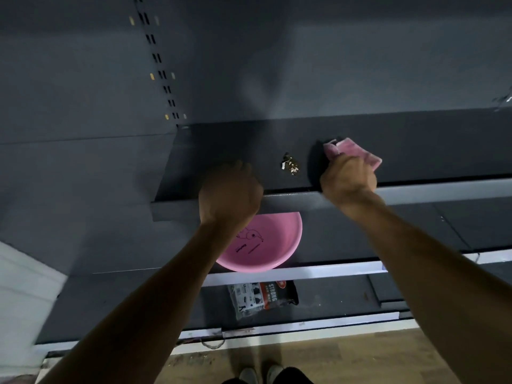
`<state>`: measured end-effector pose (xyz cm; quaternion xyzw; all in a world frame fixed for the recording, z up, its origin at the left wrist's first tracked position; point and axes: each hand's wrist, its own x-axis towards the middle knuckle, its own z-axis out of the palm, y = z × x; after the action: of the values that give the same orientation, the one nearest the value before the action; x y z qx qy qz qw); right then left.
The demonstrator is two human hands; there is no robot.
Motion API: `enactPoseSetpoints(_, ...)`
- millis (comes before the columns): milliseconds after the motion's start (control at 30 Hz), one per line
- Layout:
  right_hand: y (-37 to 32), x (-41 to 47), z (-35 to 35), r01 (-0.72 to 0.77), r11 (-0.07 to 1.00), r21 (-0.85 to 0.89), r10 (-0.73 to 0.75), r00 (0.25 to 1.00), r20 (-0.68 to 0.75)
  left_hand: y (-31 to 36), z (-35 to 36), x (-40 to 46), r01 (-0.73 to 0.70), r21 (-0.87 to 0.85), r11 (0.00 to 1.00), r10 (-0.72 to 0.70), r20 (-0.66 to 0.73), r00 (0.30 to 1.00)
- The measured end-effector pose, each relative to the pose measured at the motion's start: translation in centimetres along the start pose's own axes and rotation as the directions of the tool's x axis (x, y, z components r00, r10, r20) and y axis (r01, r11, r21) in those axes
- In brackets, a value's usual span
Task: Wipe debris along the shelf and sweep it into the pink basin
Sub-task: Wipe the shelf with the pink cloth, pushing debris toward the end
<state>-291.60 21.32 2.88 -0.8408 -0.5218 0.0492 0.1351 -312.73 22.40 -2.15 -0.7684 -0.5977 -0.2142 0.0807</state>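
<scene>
Pink cloth bunched in the right hand's closed fingers sits just right of the debris, while the left hand, curled over the shelf edge, holds the basin underneath.

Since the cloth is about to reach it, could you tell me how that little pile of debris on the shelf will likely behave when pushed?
The debris looks like small loose flakes, so it will probably scatter rather than move as one clump. It seems light, so the pink cloth in the right hand should shift it easily. The shelf looks smooth, so bits may slide past the pink basin.
</scene>
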Motion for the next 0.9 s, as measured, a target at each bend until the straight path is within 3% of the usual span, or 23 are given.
enactPoseSetpoints(333, -3.3, -1.3, 0.8, 0.115, 0.962, -0.249, -0.133, 0.990, -0.054, -0.4, 0.1, -0.1, -0.058, 0.026, 0.998, 0.058, 0.001, 0.998)
enactPoseSetpoints(633, -7.1, -2.6, 1.6, 0.138, 0.962, -0.237, -0.155, 0.987, -0.052, -3.9, -1.5, -0.7, -0.093, 0.051, 0.994, 0.086, 0.116, 0.989)
enactPoseSetpoints(900, -11.6, -4.0, 2.8, 0.131, 0.965, -0.227, -0.150, 0.986, -0.069, -10.4, -2.5, -1.1, -0.069, 0.086, 0.994, 0.066, 0.038, 0.997)
